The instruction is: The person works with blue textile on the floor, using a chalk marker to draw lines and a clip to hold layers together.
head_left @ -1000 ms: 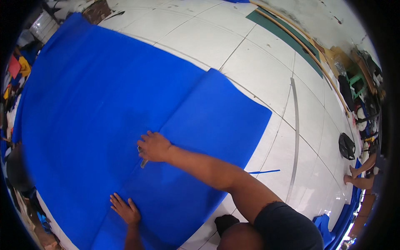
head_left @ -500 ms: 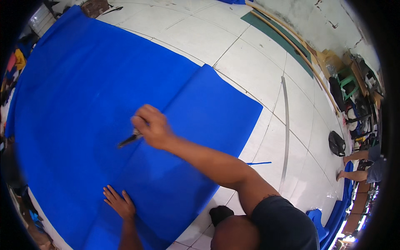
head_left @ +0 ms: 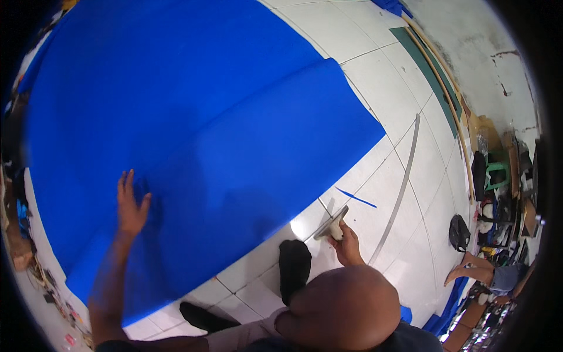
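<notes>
A large blue fabric sheet (head_left: 252,146) lies spread over the tiled floor, with a folded-over layer along its near right part. My left hand (head_left: 134,205) is over this sheet with fingers stretched and thumb apart, holding nothing; whether it touches the cloth is hard to tell. Off the sheet's near right edge, my right hand (head_left: 347,245) is closed on a hand tool (head_left: 334,226) with a cream handle and a long flat grey part. Its exact kind does not show. A thin blue fabric strip (head_left: 356,197) lies on the floor just beyond the tool.
A long grey metal strip (head_left: 404,182) lies on the tiles to the right. Wooden poles (head_left: 437,70) and a green sheet (head_left: 419,56) run along the wall. A black bag (head_left: 460,233) and another person's legs (head_left: 472,271) are at far right. My dark-covered foot (head_left: 294,267) stands beside the fabric.
My right hand has moved from above the fabric to the floor at the right, a tool in its grip in both frames. My left hand has shifted left and farther forward. The view has shifted too.
</notes>
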Demonstrator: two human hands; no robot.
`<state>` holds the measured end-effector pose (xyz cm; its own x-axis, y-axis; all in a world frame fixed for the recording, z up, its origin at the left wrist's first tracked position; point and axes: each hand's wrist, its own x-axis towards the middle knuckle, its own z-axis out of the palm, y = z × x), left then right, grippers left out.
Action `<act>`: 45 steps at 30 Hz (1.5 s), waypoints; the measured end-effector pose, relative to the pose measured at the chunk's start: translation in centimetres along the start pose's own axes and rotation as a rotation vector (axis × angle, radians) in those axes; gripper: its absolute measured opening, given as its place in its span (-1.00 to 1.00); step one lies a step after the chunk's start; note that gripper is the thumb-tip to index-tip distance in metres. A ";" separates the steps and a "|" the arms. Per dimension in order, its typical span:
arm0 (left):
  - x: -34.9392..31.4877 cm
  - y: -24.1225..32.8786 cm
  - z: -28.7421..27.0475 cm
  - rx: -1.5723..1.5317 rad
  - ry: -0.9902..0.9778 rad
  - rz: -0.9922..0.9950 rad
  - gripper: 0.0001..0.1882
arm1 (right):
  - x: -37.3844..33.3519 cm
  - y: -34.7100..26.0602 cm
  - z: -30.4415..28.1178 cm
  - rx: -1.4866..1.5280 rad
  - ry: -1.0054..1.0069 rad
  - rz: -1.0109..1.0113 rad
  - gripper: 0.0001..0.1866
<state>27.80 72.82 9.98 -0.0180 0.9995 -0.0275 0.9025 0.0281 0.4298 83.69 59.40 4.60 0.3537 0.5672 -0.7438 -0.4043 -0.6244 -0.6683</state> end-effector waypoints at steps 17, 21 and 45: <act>-46.2 -15.9 0.9 -1.163 0.665 -1.556 -0.73 | 1.1 0.4 4.7 -0.182 -0.443 -0.008 -0.72; -46.7 -17.1 3.6 -1.452 0.833 -1.350 -0.73 | 2.2 0.7 5.9 -0.221 -0.499 -0.005 -0.72; -55.5 -11.9 -4.1 -0.958 1.202 -1.244 -0.69 | -1.2 -12.1 4.5 -0.068 -0.060 -0.384 -0.58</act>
<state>16.32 17.13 10.08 -0.9484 -0.0935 -0.3030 -0.3156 0.1865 0.9304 84.37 68.77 13.61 0.4174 0.7957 -0.4389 -0.1945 -0.3936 -0.8985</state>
